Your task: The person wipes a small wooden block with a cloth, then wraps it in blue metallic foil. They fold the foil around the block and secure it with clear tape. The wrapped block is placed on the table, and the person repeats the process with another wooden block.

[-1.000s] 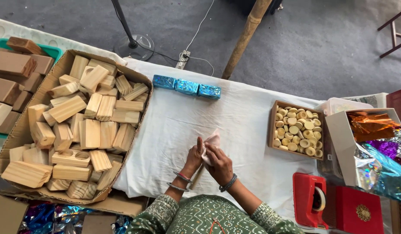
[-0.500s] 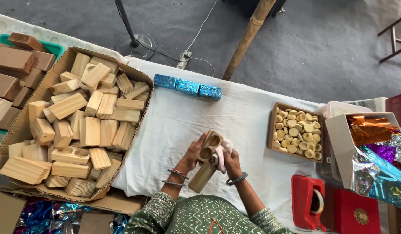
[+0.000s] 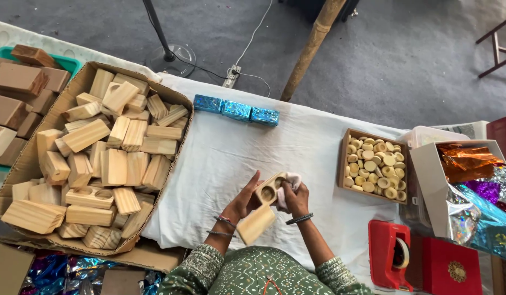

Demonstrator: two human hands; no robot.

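1. Table w/ white cloth (image 3: 220, 158) spans centre of frame, grey floor above it.
2. Big cardboard box (image 3: 23, 169) at left, packed w/ pale wooden blocks (image 3: 113, 164); some show round recesses.
3. Far upper left: green tray (image 3: 72, 63) w/ darker brown blocks (image 3: 18, 79).
4. Right edge: open white box (image 3: 428, 186) holding shiny foil sheets (image 3: 471, 164), orange, purple, blue.
5. Lower right: red tape dispenser (image 3: 389, 254), red box (image 3: 452, 270) just beside it.
6. Right of centre: shallow wooden tray (image 3: 343, 169) full of small round wooden discs (image 3: 376, 169).
7. Upper centre: three blue foil-wrapped blocks (image 3: 236, 109) in a row, touching end to end.
8. Lower centre: wooden block holder (image 3: 264, 210), long, w/ two round recesses at its upper end, held tilted above the cloth, lower end toward the person.
9. Left hand (image 3: 242, 202) wraps the holder from the left side, fingers partly spread, thumb up.
10. Right hand (image 3: 294, 196) clenched on a white cloth wad (image 3: 288, 183), pressed against the holder's upper end by the recesses.
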